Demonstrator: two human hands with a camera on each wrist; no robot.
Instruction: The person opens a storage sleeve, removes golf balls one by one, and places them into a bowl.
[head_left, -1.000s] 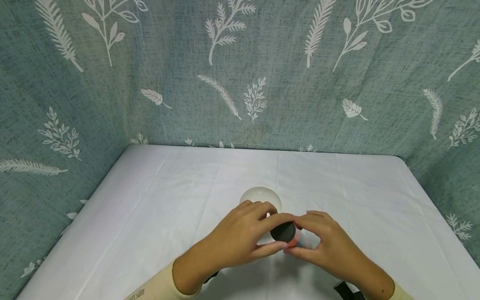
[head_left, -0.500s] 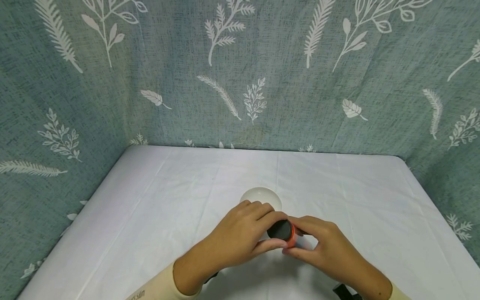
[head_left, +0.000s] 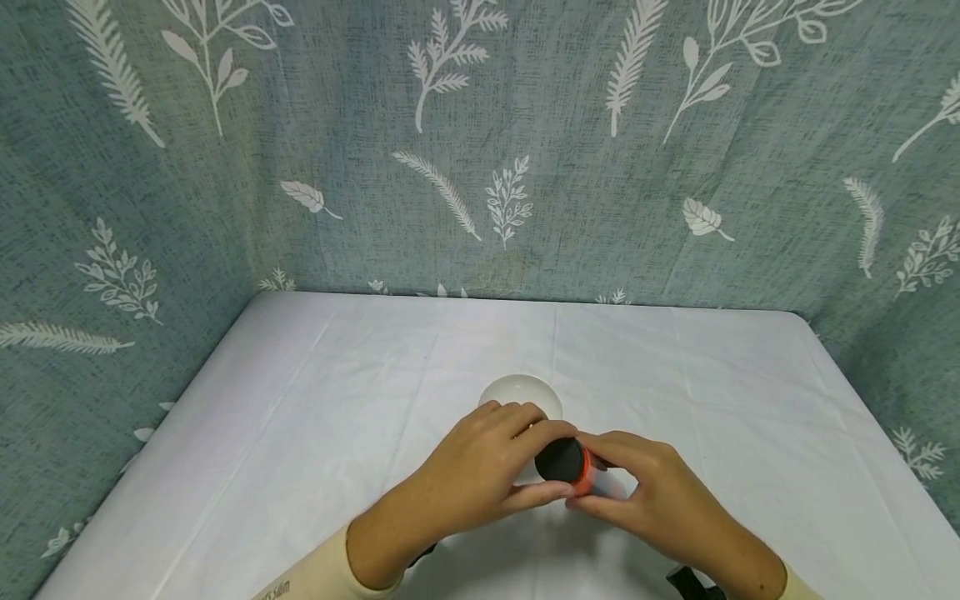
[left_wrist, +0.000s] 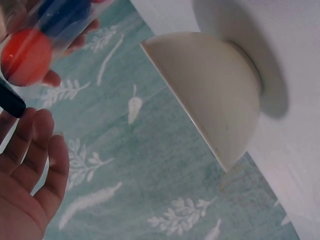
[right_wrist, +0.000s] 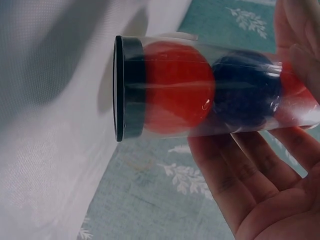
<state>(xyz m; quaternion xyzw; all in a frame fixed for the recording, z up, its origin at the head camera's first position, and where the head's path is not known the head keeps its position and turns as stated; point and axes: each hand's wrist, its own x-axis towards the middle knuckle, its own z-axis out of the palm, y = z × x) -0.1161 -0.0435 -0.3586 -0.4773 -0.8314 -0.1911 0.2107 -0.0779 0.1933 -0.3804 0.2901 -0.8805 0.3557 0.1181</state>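
Observation:
A clear plastic tube (right_wrist: 214, 122) holds a column of balls: an orange-red ball (right_wrist: 175, 87) by the bottom black cap, then a dark blue ball (right_wrist: 246, 89), then another red one. My right hand (head_left: 663, 483) grips its side, fingers and thumb around the wall. At the upper end, my left hand (head_left: 480, 471) pinches the black top cap (head_left: 559, 460) between thumb and index finger; its other fingers are loosely bent. The tube is held up off the table, tilted, cap toward the head camera. Just beyond the left hand stands a white bowl (left_wrist: 210, 92), partly hidden by it.
A white cloth (head_left: 360, 400) covers the table. Green leaf-patterned fabric (head_left: 480, 183) hangs behind it and on both sides. A black device (head_left: 686, 582) sits by the right wrist.
Both hands and the tube have shifted slightly left since a second ago. More of the orange-red ball shows below the cap. Over the last half second almost nothing moves.

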